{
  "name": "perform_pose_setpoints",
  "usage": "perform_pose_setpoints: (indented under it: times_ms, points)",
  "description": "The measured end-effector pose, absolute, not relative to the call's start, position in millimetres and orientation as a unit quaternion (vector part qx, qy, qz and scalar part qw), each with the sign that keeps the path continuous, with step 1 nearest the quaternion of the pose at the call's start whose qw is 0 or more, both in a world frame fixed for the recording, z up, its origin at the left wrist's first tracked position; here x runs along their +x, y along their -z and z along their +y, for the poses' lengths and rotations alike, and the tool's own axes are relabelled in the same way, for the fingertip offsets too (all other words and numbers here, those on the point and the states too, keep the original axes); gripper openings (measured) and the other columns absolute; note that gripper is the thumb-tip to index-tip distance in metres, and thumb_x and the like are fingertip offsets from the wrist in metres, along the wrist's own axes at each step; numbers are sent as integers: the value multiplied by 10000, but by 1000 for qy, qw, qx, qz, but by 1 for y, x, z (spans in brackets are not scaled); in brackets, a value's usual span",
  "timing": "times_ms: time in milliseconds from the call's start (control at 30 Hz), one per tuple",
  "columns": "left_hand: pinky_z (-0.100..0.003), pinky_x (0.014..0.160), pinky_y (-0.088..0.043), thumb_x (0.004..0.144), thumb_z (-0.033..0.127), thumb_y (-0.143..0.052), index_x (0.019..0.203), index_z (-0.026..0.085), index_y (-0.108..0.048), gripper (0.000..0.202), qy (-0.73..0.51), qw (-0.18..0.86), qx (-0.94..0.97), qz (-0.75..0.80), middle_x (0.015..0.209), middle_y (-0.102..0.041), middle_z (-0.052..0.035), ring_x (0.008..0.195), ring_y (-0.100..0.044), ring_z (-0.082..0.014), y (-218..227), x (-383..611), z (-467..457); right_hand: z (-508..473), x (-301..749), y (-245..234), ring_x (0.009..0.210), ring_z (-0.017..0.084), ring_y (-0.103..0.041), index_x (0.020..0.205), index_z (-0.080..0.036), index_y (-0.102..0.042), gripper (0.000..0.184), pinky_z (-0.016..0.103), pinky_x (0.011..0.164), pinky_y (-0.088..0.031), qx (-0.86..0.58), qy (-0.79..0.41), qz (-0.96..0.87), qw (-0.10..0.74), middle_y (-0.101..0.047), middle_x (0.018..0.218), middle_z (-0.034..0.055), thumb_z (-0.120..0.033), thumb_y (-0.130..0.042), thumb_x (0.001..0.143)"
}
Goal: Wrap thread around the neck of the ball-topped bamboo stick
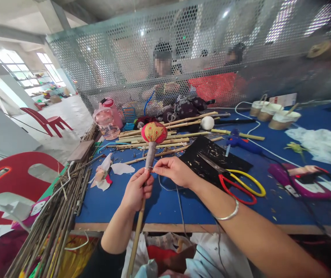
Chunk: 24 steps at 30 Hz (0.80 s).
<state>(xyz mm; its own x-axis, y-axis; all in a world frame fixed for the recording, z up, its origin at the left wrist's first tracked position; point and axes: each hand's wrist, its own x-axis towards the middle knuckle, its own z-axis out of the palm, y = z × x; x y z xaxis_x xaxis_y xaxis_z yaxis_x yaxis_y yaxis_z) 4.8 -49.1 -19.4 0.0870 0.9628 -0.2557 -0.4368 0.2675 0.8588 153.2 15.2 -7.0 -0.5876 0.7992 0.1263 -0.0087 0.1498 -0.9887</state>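
Observation:
My left hand (139, 188) is closed around a bamboo stick (137, 235) that stands tilted in front of me. At the stick's top sits a round padded head (154, 133) in red and gold patterned cloth. Grey cord (151, 152) is wound tightly below that head. Just right of the winding, my right hand (174, 170) pinches the cord with thumb and forefinger. Its loose length (180, 204) runs down over the table edge. Scissors (226, 177) with red and yellow handles lie open on a black cloth (212, 152) to the right.
Several sticks (183, 133) and a white ball (207, 122) lie behind my hands. A blue glue gun (238, 141), paper cups (281, 119) and a purple packet (301, 181) are at right. A pink jug (107, 119) stands left, near bundled twigs (58, 208). People sit behind a perforated metal screen (110, 58).

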Motion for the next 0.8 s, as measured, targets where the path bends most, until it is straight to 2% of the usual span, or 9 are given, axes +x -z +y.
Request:
perform_pose_setpoints:
  times_ms: [267, 400, 567, 800]
  points:
    - [-103, 341, -129, 736, 418, -677, 760, 186, -426, 342, -526, 652, 317, 444, 548, -381, 88, 363, -233, 7, 21, 8, -48, 3, 151, 2, 630, 151, -566, 770, -171, -683, 172, 274, 621, -418, -265, -544, -721, 338, -660, 685, 17, -309, -587, 803]
    - [-96, 334, -119, 746, 396, -674, 844, 173, -487, 307, -521, 684, 303, 411, 551, -375, 89, 362, -203, 10, 23, 3, -47, 10, 153, 5, 590, 128, -512, 746, -157, -685, 175, 260, 587, -378, -290, -540, -703, 360, -623, 642, 0, -314, -613, 772]
    - [-89, 306, -119, 748, 372, -670, 850, 158, -507, 287, -512, 734, 271, 355, 532, -341, 93, 350, -162, 9, 22, -2, -48, 15, 153, 6, 661, 135, -540, 731, -141, -673, 186, 272, 666, -397, -276, -591, -664, 365, -648, 698, 14, -324, -637, 743]
    - [-81, 278, -134, 836, 305, -566, 846, 148, -514, 165, -501, 785, 234, 278, 527, -339, 84, 338, -144, 4, 22, -2, -49, 18, 152, 7, 559, 97, -459, 710, -138, -632, 214, 242, 557, -339, -270, -603, -656, 365, -584, 617, -14, -349, -668, 722]
